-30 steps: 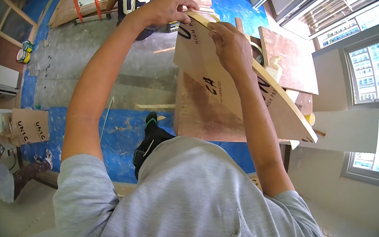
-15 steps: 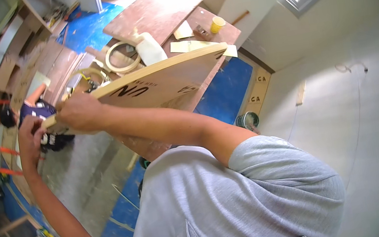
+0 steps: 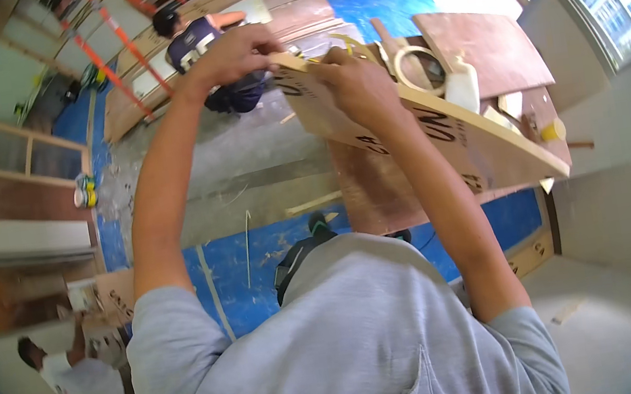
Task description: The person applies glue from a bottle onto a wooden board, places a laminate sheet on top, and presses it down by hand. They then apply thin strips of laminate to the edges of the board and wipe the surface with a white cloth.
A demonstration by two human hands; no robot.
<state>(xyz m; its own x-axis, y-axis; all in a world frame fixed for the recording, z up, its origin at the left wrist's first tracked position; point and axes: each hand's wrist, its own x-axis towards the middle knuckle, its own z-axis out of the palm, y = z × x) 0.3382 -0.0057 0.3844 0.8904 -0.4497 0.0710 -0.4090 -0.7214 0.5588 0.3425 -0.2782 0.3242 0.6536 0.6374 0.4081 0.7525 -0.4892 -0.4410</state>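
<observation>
Much of the pale plywood board (image 3: 437, 138) is being hidden behind the person's own arms, and what lies under its far end is hard to make out. The board is tilting, its thin edge showing light wood, dark stencilled marks running along its face. The left hand (image 3: 233, 54) is gripping the top corner, fingers curled over it; the right hand (image 3: 356, 85) is pressing closed around the upper edge just beside it. Beyond, a roll of tape (image 3: 414, 68) is lying on brown boards (image 3: 489, 49).
</observation>
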